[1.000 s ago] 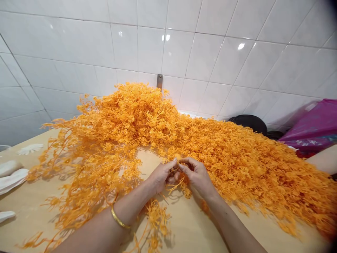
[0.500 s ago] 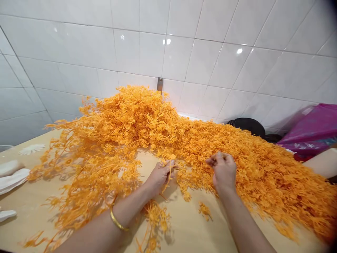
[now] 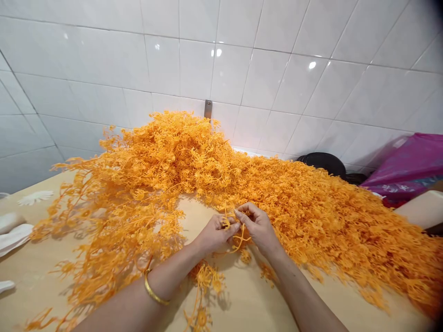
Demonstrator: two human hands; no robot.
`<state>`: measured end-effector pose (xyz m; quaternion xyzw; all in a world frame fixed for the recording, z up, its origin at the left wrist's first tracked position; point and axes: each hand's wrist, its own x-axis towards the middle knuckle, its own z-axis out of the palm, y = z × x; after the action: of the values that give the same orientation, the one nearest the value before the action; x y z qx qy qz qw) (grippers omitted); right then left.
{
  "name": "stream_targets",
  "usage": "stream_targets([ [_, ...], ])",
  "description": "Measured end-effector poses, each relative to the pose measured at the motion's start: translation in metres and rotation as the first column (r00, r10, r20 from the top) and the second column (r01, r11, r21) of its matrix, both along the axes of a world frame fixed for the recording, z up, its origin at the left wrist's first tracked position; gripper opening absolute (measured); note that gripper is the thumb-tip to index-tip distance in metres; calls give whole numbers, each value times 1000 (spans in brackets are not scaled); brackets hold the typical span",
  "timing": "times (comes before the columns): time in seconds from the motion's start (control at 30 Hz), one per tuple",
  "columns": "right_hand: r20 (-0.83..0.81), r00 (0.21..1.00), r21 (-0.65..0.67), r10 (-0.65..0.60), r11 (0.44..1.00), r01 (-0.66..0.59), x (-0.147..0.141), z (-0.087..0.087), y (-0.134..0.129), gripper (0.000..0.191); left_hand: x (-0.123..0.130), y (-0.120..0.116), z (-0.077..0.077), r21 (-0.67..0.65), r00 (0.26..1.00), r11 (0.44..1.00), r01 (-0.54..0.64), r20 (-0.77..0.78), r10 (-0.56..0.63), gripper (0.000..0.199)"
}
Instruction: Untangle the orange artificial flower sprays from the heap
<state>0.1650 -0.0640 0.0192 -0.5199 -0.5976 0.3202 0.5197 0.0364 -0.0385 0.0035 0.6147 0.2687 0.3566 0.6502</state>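
Note:
My left hand (image 3: 217, 234), with a gold bangle (image 3: 154, 291) on its wrist, pinches a thin orange plastic flower sprig (image 3: 243, 239). Close against it, my right hand (image 3: 259, 227) has thumb and forefinger pressed together at the upper part of the same sprig. The exact spot between those fingertips is too small to make out. Loose branching flower stems (image 3: 117, 249) lie under and beside my left forearm, and another stem (image 3: 204, 281) hangs toward the front between the arms. A small loose orange piece (image 3: 267, 273) sits partly behind my right wrist.
A big heap of orange plastic flower pieces (image 3: 339, 221) spreads along the right and back of the table (image 3: 242, 309). White pieces (image 3: 14, 237) lie at the left edge. Black round items (image 3: 323, 162) and a purple bag (image 3: 408, 161) stand by the tiled wall (image 3: 270, 83).
My right hand has come left from the edge of the heap to meet my left hand at the sprig. My left hand has kept its hold on it.

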Motion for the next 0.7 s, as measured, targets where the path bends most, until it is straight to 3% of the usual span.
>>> stream_targets([
  [0.17,113,990,23,-82,997,80,-2,-4,-1,18,2,5,-4,-138,979,969,-204,-24,203,40],
  [0.27,191,977,45,-95,995,88,-4,-4,-3,17,4,5,-5,-215,956,941,-262,78,284,32],
  [0.43,316,944,101,-92,993,63,-8,-5,-4,14,5,5,-7,-325,926,919,-225,220,305,23],
  [0.7,348,932,135,-103,989,59,-11,-6,-4,18,4,5,-9,-429,889,892,-140,342,304,16],
])
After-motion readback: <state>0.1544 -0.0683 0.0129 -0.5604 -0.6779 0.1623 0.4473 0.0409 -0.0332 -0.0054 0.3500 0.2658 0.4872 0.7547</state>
